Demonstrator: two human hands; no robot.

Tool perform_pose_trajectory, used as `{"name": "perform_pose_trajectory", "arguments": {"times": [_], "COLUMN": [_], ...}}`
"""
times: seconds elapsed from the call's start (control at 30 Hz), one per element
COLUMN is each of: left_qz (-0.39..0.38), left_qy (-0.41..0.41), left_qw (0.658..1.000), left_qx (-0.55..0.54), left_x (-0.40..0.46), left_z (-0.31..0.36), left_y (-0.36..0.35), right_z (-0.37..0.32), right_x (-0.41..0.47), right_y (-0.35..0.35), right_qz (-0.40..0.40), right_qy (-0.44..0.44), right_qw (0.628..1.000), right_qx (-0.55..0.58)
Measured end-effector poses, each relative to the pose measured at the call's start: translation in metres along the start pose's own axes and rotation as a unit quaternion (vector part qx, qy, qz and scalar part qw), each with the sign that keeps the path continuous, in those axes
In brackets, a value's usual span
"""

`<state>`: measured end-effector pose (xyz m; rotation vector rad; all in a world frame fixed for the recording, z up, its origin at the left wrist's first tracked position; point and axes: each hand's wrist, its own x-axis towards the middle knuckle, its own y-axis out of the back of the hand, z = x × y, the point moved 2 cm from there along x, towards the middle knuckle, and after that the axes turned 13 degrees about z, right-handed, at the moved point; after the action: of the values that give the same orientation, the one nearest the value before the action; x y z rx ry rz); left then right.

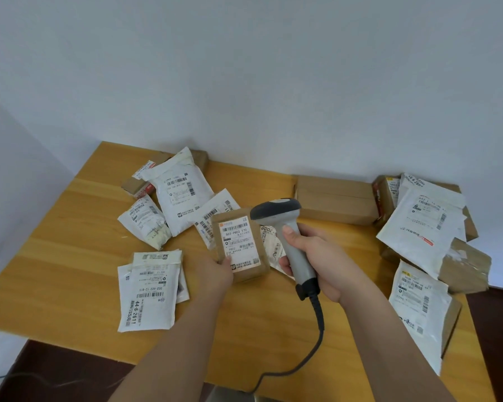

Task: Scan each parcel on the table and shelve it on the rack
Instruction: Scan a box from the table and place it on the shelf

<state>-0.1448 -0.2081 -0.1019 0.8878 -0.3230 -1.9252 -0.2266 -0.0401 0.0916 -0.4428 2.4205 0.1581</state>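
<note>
My left hand (215,271) grips the lower left corner of a small brown cardboard parcel (240,245), tilted up with its white label facing me. My right hand (314,259) holds the handle of a grey barcode scanner (285,227). The scanner's dark head hangs just right of the parcel's top edge, pointing left over the label. A black coiled cable (317,329) runs from the handle down off the table's near edge. No rack is in view.
On the wooden table (70,256) lie several white mailer bags at the left (183,192) and near left (148,294). A long brown box (334,198) sits at the back wall. More bags and boxes pile at the right (424,221).
</note>
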Motion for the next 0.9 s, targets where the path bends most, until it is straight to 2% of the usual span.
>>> {"name": "perform_pose_trajectory", "arguments": {"times": [0.23,0.6,0.73,0.9], "left_qz": [0.011,-0.024,0.0,0.003], "left_qy": [-0.017,0.047,0.023,0.014], "left_qw": [0.999,0.998,0.998,0.998], "left_qx": [0.035,0.016,0.058,0.059], "left_x": [-0.013,-0.016,-0.018,-0.023], "left_z": [0.023,0.032,0.033,0.032], "left_y": [-0.003,-0.009,-0.01,-0.01], "right_z": [-0.012,-0.027,-0.031,-0.035], "right_x": [-0.016,-0.031,-0.033,-0.035], "right_y": [0.008,0.021,0.026,0.027], "right_qz": [-0.004,-0.005,-0.002,-0.01], "right_qy": [0.011,0.011,0.021,0.026], "right_qw": [1.0,1.0,1.0,1.0], "right_qx": [-0.005,0.003,-0.001,-0.007]}}
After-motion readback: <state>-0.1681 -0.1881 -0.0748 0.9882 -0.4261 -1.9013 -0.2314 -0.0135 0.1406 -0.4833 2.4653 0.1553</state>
